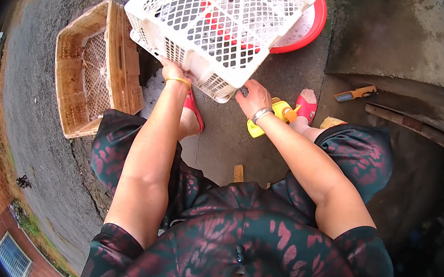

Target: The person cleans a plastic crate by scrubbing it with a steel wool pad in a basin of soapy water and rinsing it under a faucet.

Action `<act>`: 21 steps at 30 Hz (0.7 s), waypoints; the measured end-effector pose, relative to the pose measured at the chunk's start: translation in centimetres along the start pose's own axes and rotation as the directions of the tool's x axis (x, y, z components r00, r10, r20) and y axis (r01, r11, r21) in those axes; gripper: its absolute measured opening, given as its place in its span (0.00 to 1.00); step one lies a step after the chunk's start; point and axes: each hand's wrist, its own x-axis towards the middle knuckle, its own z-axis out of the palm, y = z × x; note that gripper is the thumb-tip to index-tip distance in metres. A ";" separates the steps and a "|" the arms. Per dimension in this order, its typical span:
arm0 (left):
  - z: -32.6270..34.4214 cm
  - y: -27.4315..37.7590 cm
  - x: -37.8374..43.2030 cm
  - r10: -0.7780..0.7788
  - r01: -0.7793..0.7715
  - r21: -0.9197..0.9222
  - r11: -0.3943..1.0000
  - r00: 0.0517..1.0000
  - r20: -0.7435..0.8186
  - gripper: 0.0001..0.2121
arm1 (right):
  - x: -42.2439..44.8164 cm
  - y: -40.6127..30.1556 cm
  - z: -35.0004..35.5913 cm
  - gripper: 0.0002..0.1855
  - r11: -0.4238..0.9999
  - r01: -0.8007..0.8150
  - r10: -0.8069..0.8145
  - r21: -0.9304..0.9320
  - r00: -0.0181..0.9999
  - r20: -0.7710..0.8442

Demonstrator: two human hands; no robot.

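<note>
A white plastic lattice crate is tilted over a red basin that holds foamy water. My left hand grips the crate's near rim at its left part. At the crate's near right corner, my right hand has its fingers apart; whether they touch the crate is hard to tell. Just beside that hand, a yellow plastic bottle with an orange cap stands or lies on the ground. Left of the white crate, a brown-stained plastic crate rests on its side.
A scrub brush with an orange back lies by the concrete wall at the right. A wooden plank runs below the wall. My feet in red slippers stand on either side of the wet concrete floor.
</note>
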 end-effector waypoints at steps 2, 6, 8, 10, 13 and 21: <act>0.7 -0.2 0.0 0.042 -0.043 -0.002 0.999 0.998 -0.052 0.30 | -0.4 -0.2 0.3 0.15 0.999 0.001 -0.002 -0.043 1.000 -0.028; 0.1 -0.3 0.8 0.030 -0.029 0.004 1.000 0.998 -0.051 0.30 | -1.4 -1.3 0.8 0.14 0.985 0.112 -0.105 -0.135 0.993 0.059; -0.6 -0.4 1.2 -0.011 0.011 0.008 1.000 1.000 -0.028 0.32 | -0.7 -0.4 -0.3 0.14 0.957 0.240 -0.218 -0.164 0.966 0.141; -1.0 -0.1 1.4 -0.047 0.048 0.049 0.998 0.999 -0.019 0.34 | 0.0 0.1 -1.3 0.12 0.806 0.474 -0.381 -0.354 0.874 0.303; -1.0 -0.4 1.7 -0.072 0.070 0.191 0.979 0.997 0.003 0.36 | 1.9 0.7 -2.7 0.09 0.505 0.672 -0.514 -0.542 0.738 0.437; 1.5 -0.4 -0.2 0.007 -0.006 0.091 0.996 1.000 -0.020 0.33 | 1.1 0.9 -1.7 0.15 0.841 0.229 -0.135 -0.491 0.966 0.219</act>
